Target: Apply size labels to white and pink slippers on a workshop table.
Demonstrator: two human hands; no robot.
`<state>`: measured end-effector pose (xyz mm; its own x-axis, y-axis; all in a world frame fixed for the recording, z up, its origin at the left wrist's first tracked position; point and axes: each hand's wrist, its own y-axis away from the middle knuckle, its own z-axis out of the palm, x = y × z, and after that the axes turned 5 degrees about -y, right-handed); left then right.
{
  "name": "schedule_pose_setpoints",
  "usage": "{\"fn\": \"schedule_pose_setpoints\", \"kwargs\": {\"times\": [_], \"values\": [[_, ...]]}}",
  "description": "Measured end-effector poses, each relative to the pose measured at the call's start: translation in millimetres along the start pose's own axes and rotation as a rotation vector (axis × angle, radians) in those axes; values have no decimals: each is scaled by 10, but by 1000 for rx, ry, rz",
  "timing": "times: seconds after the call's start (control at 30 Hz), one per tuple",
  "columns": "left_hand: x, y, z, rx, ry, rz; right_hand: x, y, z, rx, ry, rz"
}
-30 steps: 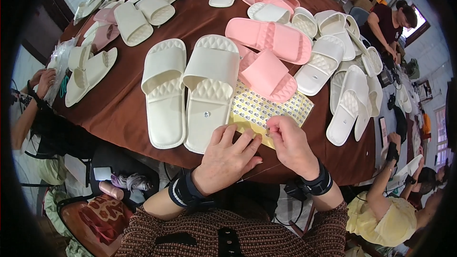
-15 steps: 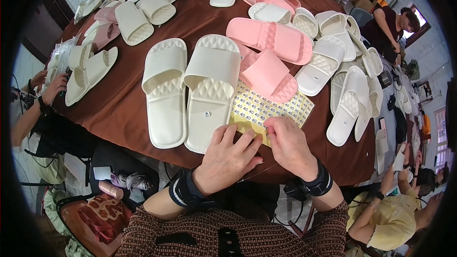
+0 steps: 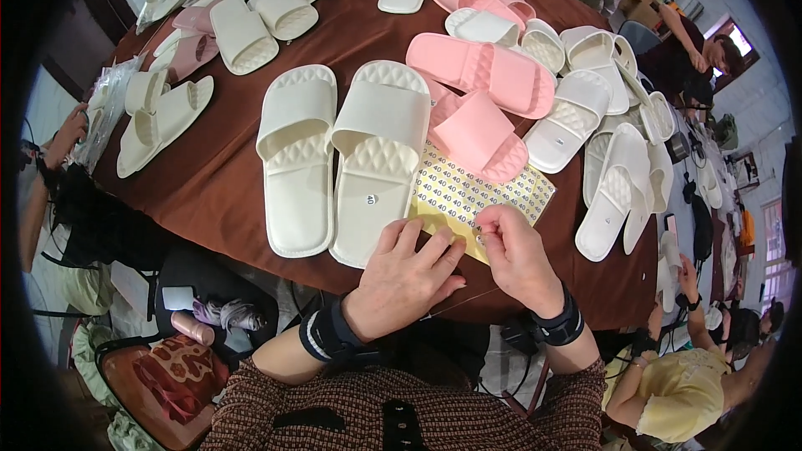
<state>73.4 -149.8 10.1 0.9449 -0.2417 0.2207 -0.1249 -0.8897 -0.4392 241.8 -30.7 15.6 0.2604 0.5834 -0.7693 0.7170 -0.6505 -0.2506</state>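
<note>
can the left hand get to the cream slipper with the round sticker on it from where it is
Probably yes. The left hand rests on the yellow sticker sheet right beside the heel end of that cream slipper, and nothing lies between them; the right hand is off to the other side.

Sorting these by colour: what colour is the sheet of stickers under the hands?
Yellow backing with rows of small white round stickers, clearest in the head view.

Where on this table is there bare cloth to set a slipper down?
Bare brown tablecloth lies left of the cream slipper pair, up to the cream slippers at the left edge. A smaller patch sits above the pair. The right side, around the pink slippers and yellow sticker sheet, is crowded.
</note>
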Motion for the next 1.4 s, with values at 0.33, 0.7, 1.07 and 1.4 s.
{"fn": "schedule_pose_setpoints", "kwargs": {"times": [0.33,0.7,1.07,1.4], "values": [[-6,3,-18,26,19,1,-292,34,-361,59,-183,125],[-101,245,-368,229,102,24,-1197,-590,-245,-124,-372,-94],[-959,905,-525,491,61,-532,-1070,-1356,957,-437,-141,-254],[-1006,919,-514,394,-52,-521,-935,-1577,1336,-607,96,-351]]}}
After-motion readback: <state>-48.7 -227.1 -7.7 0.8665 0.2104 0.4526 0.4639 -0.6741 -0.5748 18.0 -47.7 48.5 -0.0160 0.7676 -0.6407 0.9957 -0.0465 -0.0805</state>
